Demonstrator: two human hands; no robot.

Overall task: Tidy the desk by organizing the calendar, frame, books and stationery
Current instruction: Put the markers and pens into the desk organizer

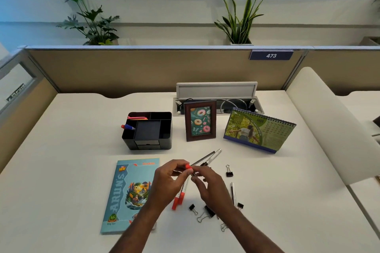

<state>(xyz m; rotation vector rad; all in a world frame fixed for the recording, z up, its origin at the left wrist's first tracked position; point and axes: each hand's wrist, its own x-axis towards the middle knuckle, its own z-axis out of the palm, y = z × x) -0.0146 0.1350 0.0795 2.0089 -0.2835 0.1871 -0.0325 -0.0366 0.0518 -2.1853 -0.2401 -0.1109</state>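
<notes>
Head view: both hands bunch pens above tabletop (61, 150).
Left hand (170, 181) and right hand (207, 183) fingers grasp pens (205, 160); shafts point up-right; organizer (147, 130) lies up-left, nearer left.

**Desk layout**

At the back of your desk (61, 150) you've got the organizer (147, 130) on the left, frame (200, 120) in the middle, calendar (259, 130) on the right. The book (125, 195) lies near you, left. Right of it: pens (207, 159), then binder clips (229, 171) scattered right and nearer. Your hands (170, 183) meet over the pens.
</notes>
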